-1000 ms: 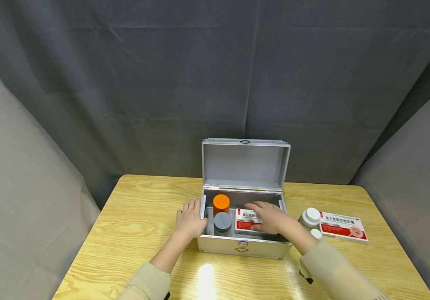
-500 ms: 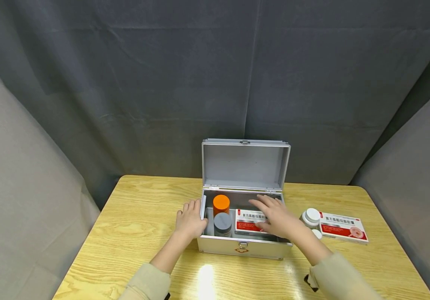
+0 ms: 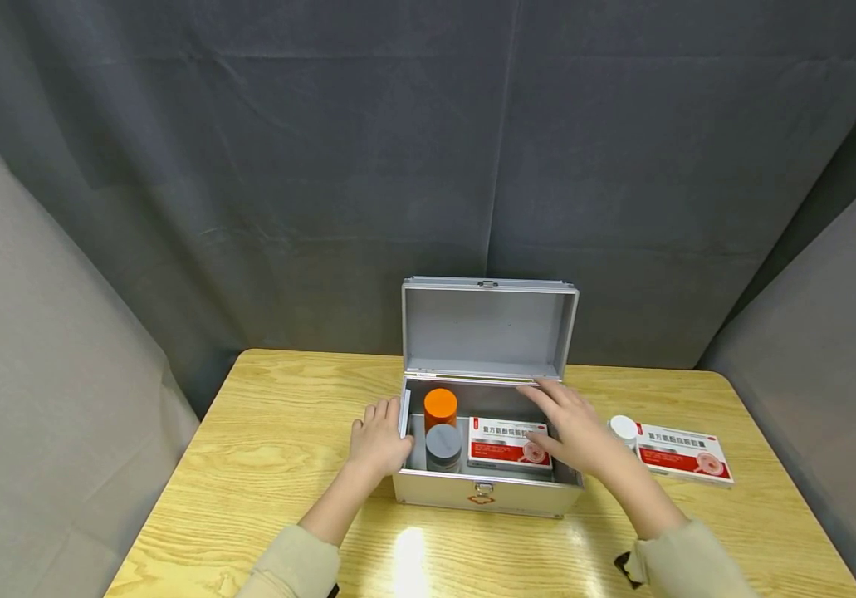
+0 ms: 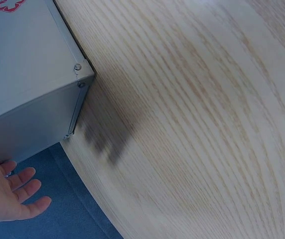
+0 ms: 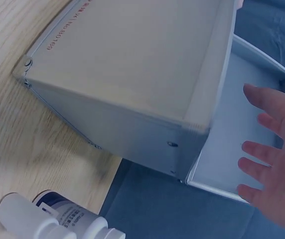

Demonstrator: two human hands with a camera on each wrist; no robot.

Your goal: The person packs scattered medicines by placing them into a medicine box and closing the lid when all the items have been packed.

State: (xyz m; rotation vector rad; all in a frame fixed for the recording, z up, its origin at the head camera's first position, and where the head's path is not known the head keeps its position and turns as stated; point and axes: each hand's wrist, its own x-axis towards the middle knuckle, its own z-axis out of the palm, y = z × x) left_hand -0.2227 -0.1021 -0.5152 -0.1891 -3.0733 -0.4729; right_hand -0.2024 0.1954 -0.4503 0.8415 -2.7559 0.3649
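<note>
A silver metal case (image 3: 435,490) stands on the table with its lid (image 3: 483,328) raised. At its left rim rests my left hand (image 3: 380,440), fingers extended and thumb over the edge. My right hand (image 3: 580,432) hovers over the right side of the case, fingers spread and holding nothing. Inside, a red-and-white medicine box (image 3: 502,444) lies flat near the right thumb. Left of it are an orange-capped bottle (image 3: 440,405) and a grey-lidded jar (image 3: 443,442). In the right wrist view the right hand's fingers are apart in front of the raised lid.
Right of the case lie another red-and-white medicine box (image 3: 685,451) and a white-capped bottle (image 3: 623,428). The right wrist view shows a white bottle (image 5: 25,216) beside a blue-labelled bottle (image 5: 72,214). A dark curtain (image 3: 323,208) hangs behind the table.
My right hand has lifted off the medicine box inside the case and moved right, leaving the box fully uncovered. My left hand stays at the rim.
</note>
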